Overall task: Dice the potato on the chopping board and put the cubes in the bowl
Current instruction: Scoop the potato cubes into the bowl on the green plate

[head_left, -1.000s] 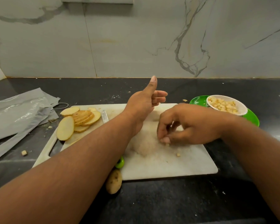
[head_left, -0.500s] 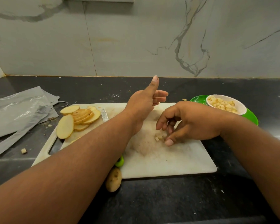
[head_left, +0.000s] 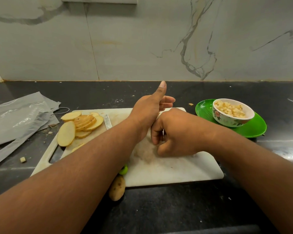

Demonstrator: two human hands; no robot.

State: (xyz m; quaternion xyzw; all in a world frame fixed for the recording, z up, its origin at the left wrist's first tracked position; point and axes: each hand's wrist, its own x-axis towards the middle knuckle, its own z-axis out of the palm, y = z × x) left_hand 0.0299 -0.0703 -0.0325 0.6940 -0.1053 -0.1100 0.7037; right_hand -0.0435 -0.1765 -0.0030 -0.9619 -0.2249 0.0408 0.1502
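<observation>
Chopping board (head_left: 167, 169), right hand (head_left: 176, 132) moved against left hand (head_left: 149, 114)

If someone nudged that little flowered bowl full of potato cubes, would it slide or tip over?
The bowl would probably slide rather than tip: it sits on a smooth, glossy green plate. It looks fairly steady, being wide and filled nearly to the rim with potato cubes, though a sharp push might spill some.

White floral bowl (head_left: 227, 119), green plate (head_left: 254, 127), white chopping board (head_left: 176, 171), black counter (head_left: 176, 208).
</observation>
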